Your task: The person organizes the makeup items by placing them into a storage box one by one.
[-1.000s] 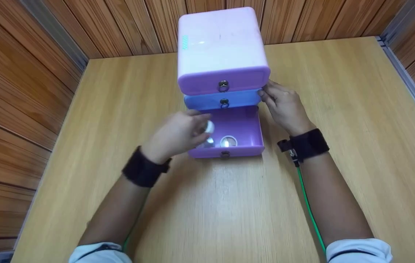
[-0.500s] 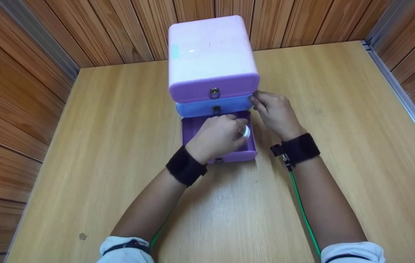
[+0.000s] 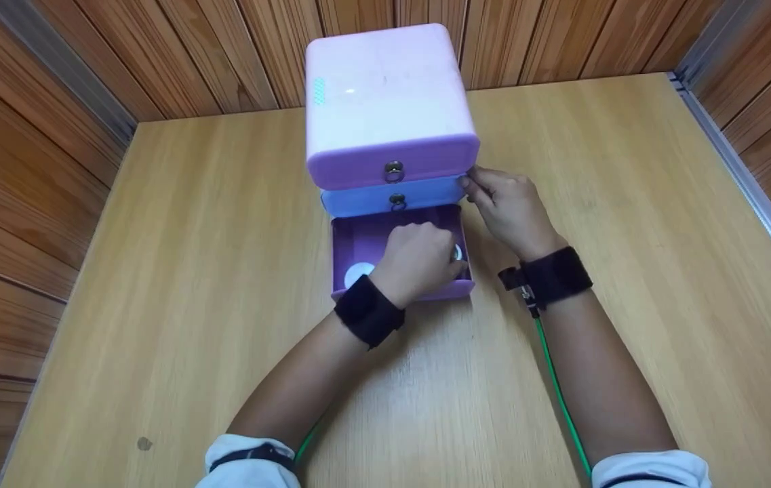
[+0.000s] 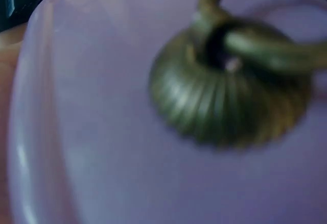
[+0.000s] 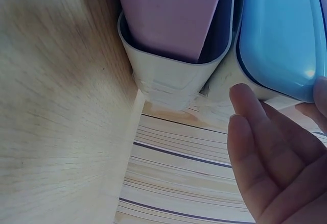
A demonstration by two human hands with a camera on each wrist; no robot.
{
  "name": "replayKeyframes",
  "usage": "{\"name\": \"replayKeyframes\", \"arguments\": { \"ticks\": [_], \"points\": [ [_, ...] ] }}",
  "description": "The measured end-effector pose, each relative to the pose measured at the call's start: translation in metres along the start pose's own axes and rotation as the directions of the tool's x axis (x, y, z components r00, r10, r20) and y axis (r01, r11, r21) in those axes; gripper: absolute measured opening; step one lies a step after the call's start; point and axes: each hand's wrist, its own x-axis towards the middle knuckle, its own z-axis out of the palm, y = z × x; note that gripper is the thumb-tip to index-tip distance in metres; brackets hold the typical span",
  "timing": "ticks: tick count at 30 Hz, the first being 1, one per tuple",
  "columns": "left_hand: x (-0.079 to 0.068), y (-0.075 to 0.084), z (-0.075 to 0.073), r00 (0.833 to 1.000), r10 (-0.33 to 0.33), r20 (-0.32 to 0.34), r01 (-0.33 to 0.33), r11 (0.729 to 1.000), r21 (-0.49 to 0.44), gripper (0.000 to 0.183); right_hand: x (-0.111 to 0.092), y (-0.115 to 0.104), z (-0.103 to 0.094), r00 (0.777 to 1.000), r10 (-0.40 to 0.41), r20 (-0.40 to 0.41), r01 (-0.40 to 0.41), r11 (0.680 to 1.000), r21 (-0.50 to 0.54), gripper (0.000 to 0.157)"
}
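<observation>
A pink-topped drawer unit (image 3: pixel 385 95) stands at the back, its lowest purple drawer (image 3: pixel 342 244) pulled out. My left hand (image 3: pixel 419 261) is down inside that drawer at the right, fingers curled on a small round white-rimmed thing (image 3: pixel 458 252), mostly hidden. A white disc-like thing (image 3: pixel 359 273) lies at the drawer's left. My right hand (image 3: pixel 510 210) touches the right corner of the blue middle drawer (image 3: pixel 426 193) with thumb and forefinger; the right wrist view shows its other fingers (image 5: pixel 248 132) fairly straight beside the unit. A ribbed metal pull (image 4: pixel 230 86) fills the left wrist view.
The wooden table (image 3: pixel 222 271) carries the unit. Plank walls (image 3: pixel 222 61) rise behind and at the sides. A green cable (image 3: pixel 561 400) runs along the right forearm. Black bands circle both wrists, and a dark spot (image 3: pixel 144 444) marks the table at front left.
My left hand has moved right and down into the lowest drawer with the round thing. The white disc at its left has come into sight. My right hand stays at the blue drawer's corner.
</observation>
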Motion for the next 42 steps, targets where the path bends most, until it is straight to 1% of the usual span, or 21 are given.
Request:
{"name": "replayKeyframes", "arguments": {
  "ticks": [4, 7, 10, 18, 21, 26, 28, 34, 37, 42],
  "points": [
    [0.001, 0.001, 0.001, 0.998, -0.025, 0.062, 0.025, 1.000, -0.006, 0.045, 0.000, -0.001, 0.001, 1.000, -0.020, -0.005, 0.020, 1.000, 0.001, 0.029],
    [0.003, 0.000, -0.001, 0.990, -0.039, 0.133, 0.046, 0.998, -0.047, 0.045, 0.000, -0.002, 0.000, 1.000, -0.006, -0.002, 0.006, 1.000, 0.010, 0.028],
    [0.004, -0.001, -0.002, 0.982, -0.042, 0.185, 0.060, 0.994, -0.090, 0.045, 0.001, -0.004, -0.001, 1.000, 0.019, 0.007, -0.019, 1.000, 0.015, 0.028],
    [0.008, -0.005, -0.001, 0.966, -0.012, 0.258, 0.057, 0.984, -0.168, 0.036, 0.001, -0.006, 0.000, 0.999, 0.043, 0.026, -0.043, 0.999, 0.016, 0.029],
    [0.010, -0.007, 0.001, 0.962, -0.005, 0.273, 0.060, 0.979, -0.194, 0.035, 0.000, -0.005, 0.000, 0.999, 0.046, 0.020, -0.047, 0.999, 0.014, 0.029],
    [0.012, -0.009, 0.002, 0.960, 0.024, 0.278, 0.046, 0.969, -0.243, 0.028, 0.000, -0.004, -0.001, 0.999, 0.035, 0.009, -0.035, 0.999, 0.014, 0.029],
    [0.013, -0.011, 0.003, 0.961, 0.039, 0.274, 0.032, 0.968, -0.249, 0.025, -0.001, -0.003, 0.000, 1.000, 0.024, 0.008, -0.024, 1.000, 0.015, 0.029],
    [0.013, -0.013, 0.005, 0.963, 0.082, 0.258, -0.017, 0.970, -0.243, 0.017, -0.002, 0.000, 0.001, 1.000, 0.021, 0.003, -0.021, 1.000, 0.018, 0.029],
    [0.013, -0.014, 0.005, 0.963, 0.088, 0.255, -0.024, 0.970, -0.242, 0.016, -0.001, 0.001, 0.001, 1.000, 0.026, 0.003, -0.026, 0.999, 0.018, 0.028],
    [0.013, -0.014, 0.006, 0.959, 0.096, 0.265, -0.034, 0.972, -0.231, 0.019, -0.001, 0.001, 0.001, 1.000, 0.024, 0.008, -0.024, 1.000, 0.017, 0.029]
  ]
}}
